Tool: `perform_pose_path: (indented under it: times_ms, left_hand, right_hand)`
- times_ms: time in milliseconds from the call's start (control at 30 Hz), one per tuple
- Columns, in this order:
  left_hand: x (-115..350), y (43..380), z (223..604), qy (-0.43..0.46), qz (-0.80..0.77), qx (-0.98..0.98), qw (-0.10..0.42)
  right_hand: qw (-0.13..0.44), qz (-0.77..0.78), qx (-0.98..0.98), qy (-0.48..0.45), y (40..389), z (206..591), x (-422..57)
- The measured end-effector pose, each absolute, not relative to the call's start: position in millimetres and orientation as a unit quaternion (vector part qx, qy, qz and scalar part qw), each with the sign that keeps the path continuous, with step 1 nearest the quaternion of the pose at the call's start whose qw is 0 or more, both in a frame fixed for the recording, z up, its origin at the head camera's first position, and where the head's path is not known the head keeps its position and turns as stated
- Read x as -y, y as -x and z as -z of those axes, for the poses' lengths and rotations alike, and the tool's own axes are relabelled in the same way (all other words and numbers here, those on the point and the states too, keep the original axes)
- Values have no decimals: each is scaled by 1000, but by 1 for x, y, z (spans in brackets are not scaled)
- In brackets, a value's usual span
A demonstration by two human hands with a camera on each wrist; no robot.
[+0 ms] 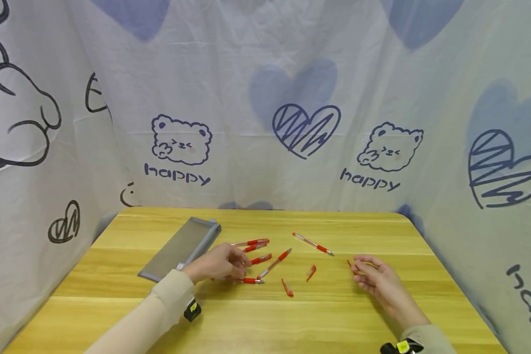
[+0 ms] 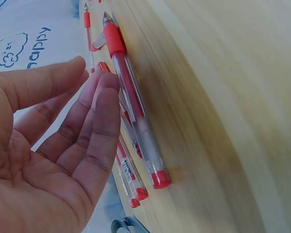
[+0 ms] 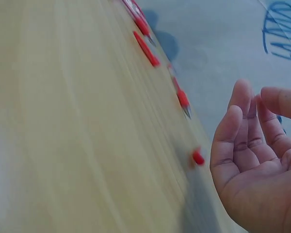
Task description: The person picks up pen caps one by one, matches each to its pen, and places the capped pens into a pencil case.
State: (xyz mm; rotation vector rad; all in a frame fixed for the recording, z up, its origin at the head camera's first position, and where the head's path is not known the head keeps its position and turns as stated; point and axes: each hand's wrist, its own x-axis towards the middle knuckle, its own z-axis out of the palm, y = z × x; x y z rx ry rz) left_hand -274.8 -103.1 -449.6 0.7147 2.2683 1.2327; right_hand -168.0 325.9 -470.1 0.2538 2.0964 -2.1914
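My left hand (image 1: 224,261) hovers over several red gel pens on the wooden table, fingers loosely bent and nothing between them. Beside those fingers in the left wrist view lies a clear-barrelled pen (image 2: 136,102) with a red grip and red end plug. In the head view, a pen (image 1: 250,280) pokes out from under that hand. My right hand (image 1: 380,282), loosely curled with nothing visible in its fingers, is by a small red pen cap (image 3: 198,156) on the table. Two more red caps, one upright-slanted (image 1: 311,273) and one nearer me (image 1: 287,287), lie between the hands.
A grey mesh pouch (image 1: 177,248) with a grey border lies left of the pens. One uncapped pen (image 1: 312,243) lies toward the back, another pen (image 1: 274,264) slants near the middle. Printed cloth walls (image 1: 248,191) stand behind and beside the table (image 1: 265,324).
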Motion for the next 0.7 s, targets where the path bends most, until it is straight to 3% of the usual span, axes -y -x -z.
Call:
perform_pose_path:
  times_ms: [200,700]
  left_hand:
    - [105,273,451,-271,-432,-832,216]
    - [106,268,452,-290,-418,-832,223]
  right_hand:
    - [18,686,-718,-114,169,472,-341]
    - [32,579,-805,-126,181,478,-349]
